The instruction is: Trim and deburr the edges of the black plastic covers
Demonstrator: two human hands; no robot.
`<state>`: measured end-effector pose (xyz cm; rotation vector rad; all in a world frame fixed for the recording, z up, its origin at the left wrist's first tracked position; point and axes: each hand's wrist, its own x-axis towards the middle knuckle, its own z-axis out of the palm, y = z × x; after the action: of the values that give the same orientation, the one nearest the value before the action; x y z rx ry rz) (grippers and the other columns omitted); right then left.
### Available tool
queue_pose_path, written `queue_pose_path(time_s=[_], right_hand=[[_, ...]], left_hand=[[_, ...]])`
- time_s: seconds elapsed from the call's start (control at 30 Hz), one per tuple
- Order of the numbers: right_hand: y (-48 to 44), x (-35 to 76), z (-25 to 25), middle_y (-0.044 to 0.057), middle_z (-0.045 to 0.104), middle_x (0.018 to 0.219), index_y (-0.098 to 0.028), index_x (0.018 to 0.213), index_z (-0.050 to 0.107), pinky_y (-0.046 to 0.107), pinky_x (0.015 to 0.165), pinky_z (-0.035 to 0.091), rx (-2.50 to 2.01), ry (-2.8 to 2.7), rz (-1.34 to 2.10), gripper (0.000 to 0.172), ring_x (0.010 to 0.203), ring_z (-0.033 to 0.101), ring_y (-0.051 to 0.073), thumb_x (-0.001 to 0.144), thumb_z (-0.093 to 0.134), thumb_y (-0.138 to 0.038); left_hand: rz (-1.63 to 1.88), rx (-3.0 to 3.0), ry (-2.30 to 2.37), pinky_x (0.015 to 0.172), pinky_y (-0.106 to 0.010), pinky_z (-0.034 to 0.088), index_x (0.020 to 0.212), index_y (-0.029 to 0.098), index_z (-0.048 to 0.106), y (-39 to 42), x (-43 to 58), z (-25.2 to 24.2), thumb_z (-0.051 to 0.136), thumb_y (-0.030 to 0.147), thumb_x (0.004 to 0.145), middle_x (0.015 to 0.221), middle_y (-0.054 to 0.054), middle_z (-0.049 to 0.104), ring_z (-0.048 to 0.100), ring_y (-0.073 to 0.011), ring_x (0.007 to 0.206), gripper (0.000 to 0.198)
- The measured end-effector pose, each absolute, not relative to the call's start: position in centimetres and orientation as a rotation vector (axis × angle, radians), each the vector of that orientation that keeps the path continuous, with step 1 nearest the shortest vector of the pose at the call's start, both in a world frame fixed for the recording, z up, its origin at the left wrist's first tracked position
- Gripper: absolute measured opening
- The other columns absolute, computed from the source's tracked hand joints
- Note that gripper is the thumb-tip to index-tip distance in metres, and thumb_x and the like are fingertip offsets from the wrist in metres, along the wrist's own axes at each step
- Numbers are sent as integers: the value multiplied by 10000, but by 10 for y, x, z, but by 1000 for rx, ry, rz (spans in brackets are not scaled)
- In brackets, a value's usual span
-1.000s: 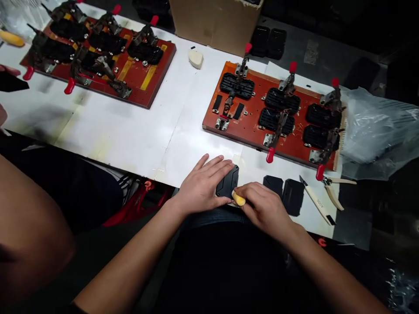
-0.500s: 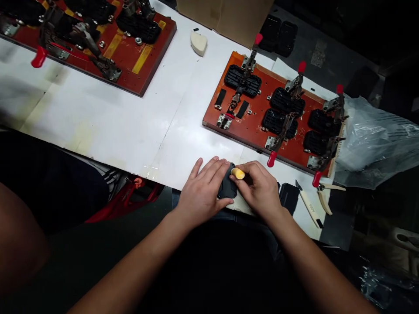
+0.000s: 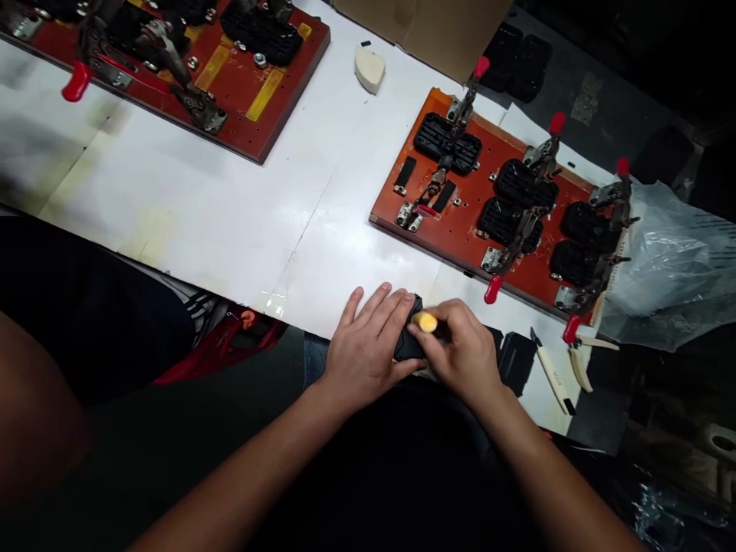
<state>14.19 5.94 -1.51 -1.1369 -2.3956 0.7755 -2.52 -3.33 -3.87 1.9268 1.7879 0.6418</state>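
Observation:
My left hand (image 3: 368,345) lies with its fingers stretched over a small black plastic part (image 3: 407,346) at the table's near edge. Its thumb runs along the near side of the part, and the palm hides much of it. Pinched in my right hand (image 3: 468,351) is a tool with a round yellow handle (image 3: 426,321), its end pointing up at me. The tool's lower end is hidden by the fingers, over the right side of the part. Just right of that hand lies a flat black piece (image 3: 516,362).
A white-handled knife (image 3: 553,376) and cream-handled pliers (image 3: 580,368) lie at right. Beyond stands a red-brown clamp board (image 3: 396,195) with red-tipped clamps; another such board (image 3: 287,100) is far left. Also present are a beige block (image 3: 369,70), cardboard box (image 3: 425,31) and plastic bag (image 3: 661,268).
The whole view has shifted, so the boards and tools appear further right. Relative to the black part, the yellow handle has moved slightly toward me. My left hand keeps its place on the part.

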Motion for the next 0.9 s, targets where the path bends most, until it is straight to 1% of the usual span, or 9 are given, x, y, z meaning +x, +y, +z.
queue_pose_path(time_s=[0.13,0.27,0.43,0.63,0.77,0.83,0.9], right_hand=[[62,142,-14,44,638,947,-254,1036,570,379,776,521,-1186,-2382,660,77,872,630,242,1020,639,-284],[63,142,-13,32,633,929,-251,1040,573,352,746,512,-1153,-2428,756,67,834,621,219,1023,637,-260],[62,147,-15,35,636,943,-244,1033,581,350,773,507,-1178,-2390,651,71,860,624,221,1017,648,-260],[49,163,-10,37,657,962,-237,1063,590,327,787,507,-1144,-2436,797,57,880,640,211,1027,629,-217],[59,155,-16,42,637,938,-232,1026,583,341,776,493,-1081,-2421,702,54,871,619,226,1013,631,-211],[56,160,-15,50,642,966,-231,1054,581,347,801,498,-1048,-2410,718,67,895,618,229,1016,604,-181],[48,169,-13,62,655,1019,-229,1102,582,351,847,504,-1015,-2432,822,121,937,621,229,1020,570,-141]], left_hand=[[640,1940,1793,1339,-570,128,1651,159,294,-34,-26,-40,674,645,918,1652,-150,478,352,-359,1584,958],[639,1955,1769,1340,-568,114,1637,144,321,-34,-26,-40,657,621,940,1650,-142,483,337,-354,1591,908],[652,1960,1802,1334,-571,140,1635,144,330,-33,-25,-39,671,575,944,1653,-141,478,358,-354,1581,883],[656,1982,1821,1333,-561,156,1616,147,377,-32,-23,-41,669,588,933,1625,-139,519,389,-351,1565,864],[662,2003,1852,1332,-555,159,1614,148,372,-32,-22,-42,682,559,934,1615,-137,532,400,-344,1560,853],[651,2004,1856,1335,-541,158,1613,143,365,-32,-22,-41,687,552,931,1619,-132,527,397,-333,1563,858],[626,2012,1846,1337,-539,146,1610,149,366,-32,-22,-40,688,550,928,1623,-120,524,386,-331,1568,854]])
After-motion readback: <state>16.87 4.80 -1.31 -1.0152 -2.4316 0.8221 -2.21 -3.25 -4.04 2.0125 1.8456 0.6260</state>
